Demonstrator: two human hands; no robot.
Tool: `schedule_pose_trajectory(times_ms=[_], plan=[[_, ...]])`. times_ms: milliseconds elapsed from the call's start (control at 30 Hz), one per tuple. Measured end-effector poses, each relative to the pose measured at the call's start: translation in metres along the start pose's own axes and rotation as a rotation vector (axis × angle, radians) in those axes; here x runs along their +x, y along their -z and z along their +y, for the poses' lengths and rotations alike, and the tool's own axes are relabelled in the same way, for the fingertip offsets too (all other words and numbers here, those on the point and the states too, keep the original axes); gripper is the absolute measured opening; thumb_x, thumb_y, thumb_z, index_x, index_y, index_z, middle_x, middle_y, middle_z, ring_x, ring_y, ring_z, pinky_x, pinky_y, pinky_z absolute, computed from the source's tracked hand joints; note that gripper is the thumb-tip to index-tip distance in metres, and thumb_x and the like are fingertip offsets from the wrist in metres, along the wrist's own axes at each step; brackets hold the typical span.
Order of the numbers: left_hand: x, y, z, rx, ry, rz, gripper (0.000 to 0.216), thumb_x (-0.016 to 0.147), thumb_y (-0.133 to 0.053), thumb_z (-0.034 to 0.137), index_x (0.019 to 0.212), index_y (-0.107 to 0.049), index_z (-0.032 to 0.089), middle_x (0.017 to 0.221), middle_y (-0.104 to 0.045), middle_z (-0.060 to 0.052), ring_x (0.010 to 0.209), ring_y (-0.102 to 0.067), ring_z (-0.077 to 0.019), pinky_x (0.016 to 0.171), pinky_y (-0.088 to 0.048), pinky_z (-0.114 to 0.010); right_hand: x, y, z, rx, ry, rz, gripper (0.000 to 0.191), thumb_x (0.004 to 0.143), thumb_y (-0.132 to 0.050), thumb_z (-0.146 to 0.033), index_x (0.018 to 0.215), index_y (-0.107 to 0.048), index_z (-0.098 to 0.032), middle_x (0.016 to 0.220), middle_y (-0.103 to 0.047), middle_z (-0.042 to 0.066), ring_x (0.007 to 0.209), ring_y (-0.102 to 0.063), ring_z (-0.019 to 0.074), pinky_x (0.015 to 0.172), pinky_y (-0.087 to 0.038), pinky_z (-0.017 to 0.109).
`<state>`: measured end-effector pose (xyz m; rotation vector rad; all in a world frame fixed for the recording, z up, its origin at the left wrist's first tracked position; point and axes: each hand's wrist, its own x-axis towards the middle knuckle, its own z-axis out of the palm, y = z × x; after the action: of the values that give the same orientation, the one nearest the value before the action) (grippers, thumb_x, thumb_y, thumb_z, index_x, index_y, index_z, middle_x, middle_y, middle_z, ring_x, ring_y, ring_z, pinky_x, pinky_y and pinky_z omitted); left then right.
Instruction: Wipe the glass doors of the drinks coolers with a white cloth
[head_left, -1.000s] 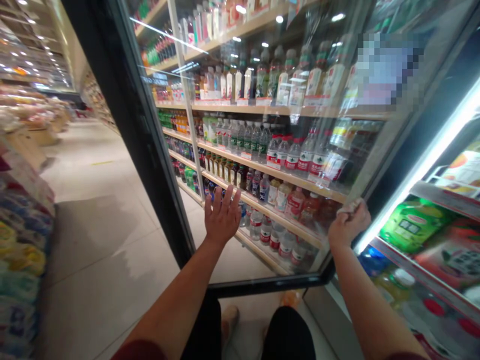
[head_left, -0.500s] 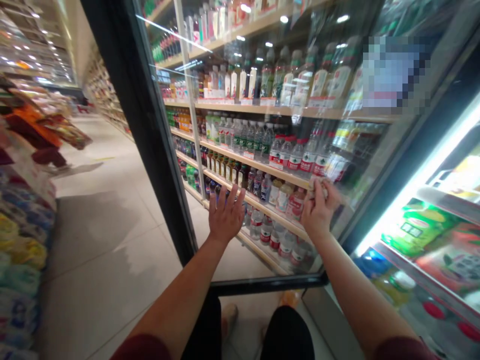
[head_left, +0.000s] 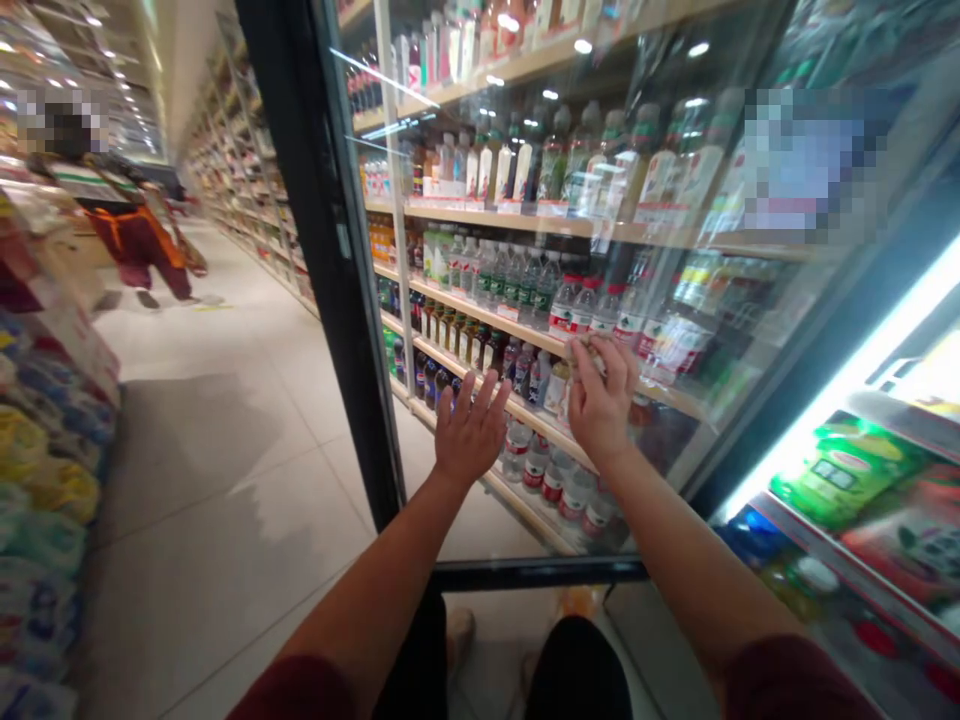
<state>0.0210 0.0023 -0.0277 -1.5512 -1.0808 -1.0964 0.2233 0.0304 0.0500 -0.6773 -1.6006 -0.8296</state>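
In the head view my left hand point(head_left: 471, 430) lies flat against the glass door point(head_left: 450, 535), its fingers stretched out and apart. To its right, my right hand point(head_left: 602, 395) is closed on a crumpled, pale cloth point(head_left: 587, 347) against the same glass. Most of the cloth is hidden under the fingers. The door stands open, with a black frame point(head_left: 319, 250) on its left side and along its bottom. Behind the glass, or reflected in it, show rows of bottles, including red-labelled water bottles point(head_left: 564, 306).
A lit cooler with a green package point(head_left: 844, 468) is close on my right. Stacked goods point(head_left: 45, 520) line the left side, beside a tiled floor point(head_left: 225, 430). Farther down the aisle walks a person point(head_left: 135, 225). My own feet are below the door.
My right hand has moved left across the glass with the cloth, closer to my left hand. My left hand stays flat on the door. The view has shifted slightly, and the person shows more fully.
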Motion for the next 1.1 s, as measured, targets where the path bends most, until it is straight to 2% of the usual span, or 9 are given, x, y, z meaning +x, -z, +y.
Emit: schedule_pose_trajectory(times_ms=[167, 233, 400, 600, 700, 833, 933, 1033, 1100], plan=[[0.0, 0.0, 0.001, -0.009, 0.0, 0.003, 0.062, 0.095, -0.055, 0.026, 0.154, -0.035, 0.021, 0.148, -0.048, -0.009, 0.151, -0.018, -0.0229, 0.126, -0.009, -0.043, 0.049, -0.007, -0.004, -0.02, -0.053, 0.078, 0.049, 0.097, -0.038, -0.015, 0.143, -0.052, -0.027, 0.141, -0.048, 0.009, 0.138, -0.038, 0.0274, 0.115, -0.038, 0.055], [-0.001, 0.0, 0.001, -0.013, 0.009, -0.011, 0.06, 0.095, -0.054, 0.027, 0.153, -0.037, 0.023, 0.149, -0.047, -0.008, 0.151, -0.018, -0.0225, 0.126, -0.008, -0.043, 0.051, -0.011, -0.016, -0.02, -0.05, 0.076, 0.05, 0.097, -0.036, -0.014, 0.144, -0.051, -0.026, 0.142, -0.048, 0.009, 0.14, -0.037, 0.0268, 0.116, -0.037, 0.053], [-0.002, 0.0, 0.001, -0.003, 0.001, -0.01, 0.057, 0.096, -0.053, 0.028, 0.151, -0.04, 0.024, 0.151, -0.045, -0.008, 0.15, -0.02, -0.0233, 0.126, -0.009, -0.044, 0.04, -0.019, -0.044, -0.03, 0.124, -0.002, 0.048, 0.096, -0.044, -0.014, 0.141, -0.053, -0.029, 0.134, -0.058, 0.005, 0.138, -0.042, 0.022, 0.116, -0.037, 0.043], [-0.003, 0.001, 0.001, -0.036, 0.014, -0.017, 0.056, 0.096, -0.052, 0.027, 0.151, -0.041, 0.024, 0.149, -0.048, -0.008, 0.151, -0.02, -0.0225, 0.126, -0.008, -0.043, 0.081, -0.017, -0.011, -0.027, -0.035, 0.082, 0.048, 0.098, -0.035, -0.017, 0.142, -0.052, -0.026, 0.144, -0.046, 0.008, 0.14, -0.038, 0.0271, 0.117, -0.032, 0.057], [-0.002, 0.001, 0.001, 0.004, 0.003, -0.015, 0.053, 0.096, -0.052, 0.029, 0.148, -0.045, 0.024, 0.149, -0.049, -0.007, 0.151, -0.021, -0.0233, 0.125, -0.01, -0.043, 0.061, -0.016, -0.01, 0.001, -0.083, 0.097, 0.05, 0.098, -0.033, -0.017, 0.144, -0.049, -0.026, 0.146, -0.043, 0.009, 0.142, -0.035, 0.0282, 0.117, -0.031, 0.058], [0.001, 0.003, 0.001, 0.027, -0.021, 0.007, 0.052, 0.096, -0.052, 0.027, 0.147, -0.047, 0.021, 0.147, -0.05, -0.008, 0.151, -0.018, -0.0236, 0.125, -0.011, -0.044, 0.015, -0.011, -0.022, -0.048, 0.042, -0.053, 0.048, 0.097, -0.045, -0.018, 0.142, -0.052, -0.032, 0.139, -0.053, 0.007, 0.139, -0.04, 0.025, 0.116, -0.035, 0.048], [0.002, 0.004, 0.001, 0.005, -0.016, -0.002, 0.054, 0.095, -0.053, 0.027, 0.149, -0.044, 0.02, 0.148, -0.049, -0.008, 0.152, -0.015, -0.0234, 0.126, -0.01, -0.044, 0.021, -0.004, -0.01, -0.094, 0.042, -0.076, 0.044, 0.096, -0.049, -0.02, 0.137, -0.057, -0.033, 0.138, -0.056, 0.006, 0.136, -0.044, 0.025, 0.116, -0.034, 0.049], [0.001, 0.003, 0.0, -0.009, -0.01, 0.01, 0.058, 0.095, -0.054, 0.026, 0.151, -0.041, 0.021, 0.149, -0.048, -0.009, 0.152, -0.016, -0.0231, 0.126, -0.01, -0.043, 0.041, 0.002, 0.016, -0.076, -0.076, 0.031, 0.045, 0.097, -0.043, -0.021, 0.14, -0.055, -0.029, 0.143, -0.049, 0.008, 0.137, -0.041, 0.0279, 0.115, -0.033, 0.055], [0.0, 0.002, 0.0, -0.013, -0.015, 0.014, 0.061, 0.095, -0.055, 0.026, 0.152, -0.038, 0.021, 0.15, -0.047, -0.009, 0.151, -0.017, -0.0234, 0.126, -0.01, -0.043, 0.038, 0.004, 0.026, -0.055, -0.119, 0.072, 0.047, 0.098, -0.039, -0.02, 0.143, -0.052, -0.026, 0.145, -0.046, 0.01, 0.138, -0.039, 0.0286, 0.115, -0.032, 0.056]])
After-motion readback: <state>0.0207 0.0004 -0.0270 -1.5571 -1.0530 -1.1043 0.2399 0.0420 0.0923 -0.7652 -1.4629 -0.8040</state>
